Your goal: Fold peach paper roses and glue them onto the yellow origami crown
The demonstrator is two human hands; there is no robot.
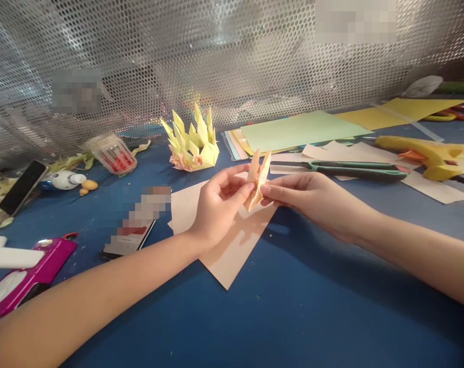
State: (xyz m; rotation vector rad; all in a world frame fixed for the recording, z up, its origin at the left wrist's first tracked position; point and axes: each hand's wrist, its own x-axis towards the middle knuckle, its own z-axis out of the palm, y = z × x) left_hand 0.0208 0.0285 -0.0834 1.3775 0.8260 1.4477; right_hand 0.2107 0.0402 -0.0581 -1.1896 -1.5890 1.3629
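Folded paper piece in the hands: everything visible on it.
The folded paper piece is small, pale peach, and looks like creased paper. Two narrow, pointed flaps rise from it, slightly apart, above a folded lower part that narrows downward. It is held roughly upright, slightly tilted, over a pale sheet on the blue table. The left hand pinches one side, the right hand the other; fingers hide part of it.

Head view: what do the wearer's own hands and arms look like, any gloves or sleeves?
The left hand and right hand are both bare and ungloved. The slim left forearm and slim right forearm show no sleeves. No watch, bracelet, ring, cable or marking can be seen, though parts of both hands are hidden.
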